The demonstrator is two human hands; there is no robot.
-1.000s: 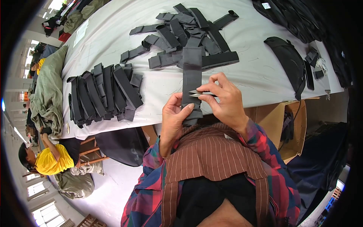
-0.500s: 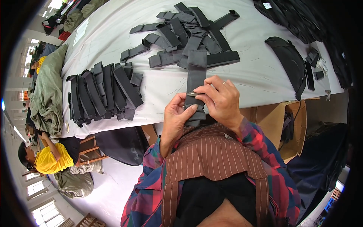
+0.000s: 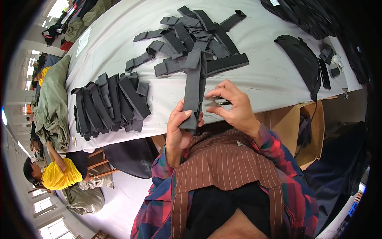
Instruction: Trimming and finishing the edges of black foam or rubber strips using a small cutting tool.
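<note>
My left hand [image 3: 180, 129] is closed on the near end of a dark grey fabric strap [image 3: 193, 81], thumb on top and fingers beneath. The strap stretches away from me, its far end over the loose pile of straps [image 3: 234, 61]. To its right, my right hand [image 3: 234, 105] pinches a pair of small thread snips [image 3: 223, 102], blurred and partly hidden by the fingers; it is apart from the strap. Left of my hands lies a neater row of similar straps [image 3: 105, 101] on the white-covered table [image 3: 159, 101].
A black curved fabric piece [image 3: 299, 63] lies at the right, with small dark scraps [image 3: 327, 53] beyond it. More black fabric [image 3: 302, 18] fills the far right. An open cardboard box [image 3: 312, 135] stands below the table edge. A person in yellow [image 3: 61, 174] sits at the left.
My right hand has drawn the snips off the strap, to the right. My left hand has shifted slightly left and turned the strap, so its side now shows.
</note>
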